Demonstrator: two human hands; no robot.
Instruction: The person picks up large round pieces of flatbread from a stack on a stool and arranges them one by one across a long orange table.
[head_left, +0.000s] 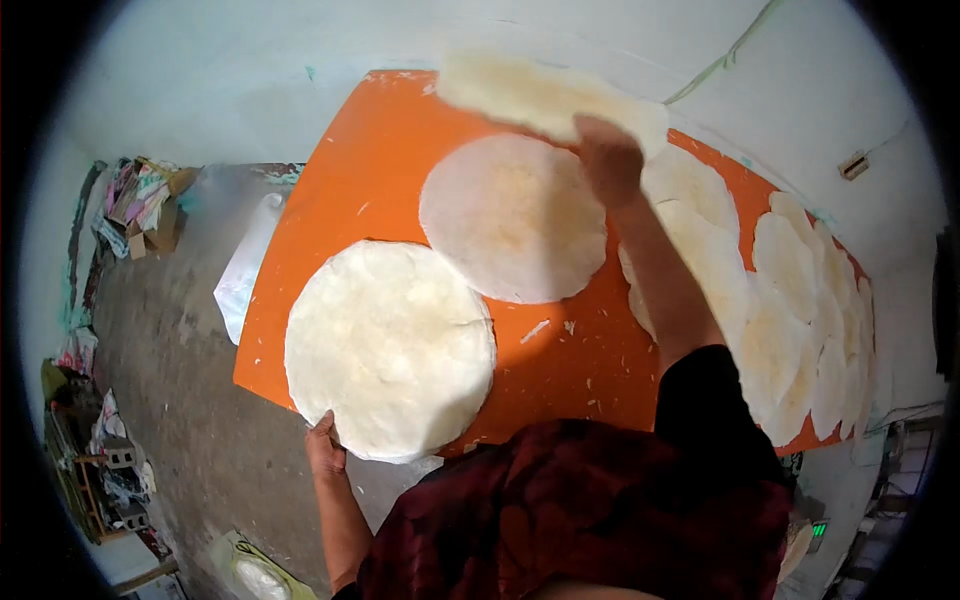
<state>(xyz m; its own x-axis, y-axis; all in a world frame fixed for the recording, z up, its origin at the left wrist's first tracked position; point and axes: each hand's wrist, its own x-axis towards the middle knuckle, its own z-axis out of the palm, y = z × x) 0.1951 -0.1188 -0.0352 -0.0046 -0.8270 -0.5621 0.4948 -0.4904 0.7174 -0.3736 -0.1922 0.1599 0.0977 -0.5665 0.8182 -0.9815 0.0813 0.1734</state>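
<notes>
Round white flatbread sheets (386, 345) form what looks like a stack at the near left of the orange tabletop (360, 172). Over its near-left rim my left hand (326, 448) is closed, thumb on top. My right hand (609, 161) reaches to the far side and grips the near edge of another thin sheet (544, 94), which is blurred and seen at a slant by the wall. Between the two lies a single round sheet (514, 217), thin and browned at its middle, touching or slightly overlapping the stack's upper right edge. The fingertips of my right hand are blurred.
Many overlapping thin sheets (780, 322) cover the right part of the table. A pale wall (247, 112) runs behind it. Dough scraps dot the orange surface. On the floor at left are a cardboard box (161, 229), bags and hollow blocks (120, 454); a plastic sheet (251, 262) hangs by the table's left edge.
</notes>
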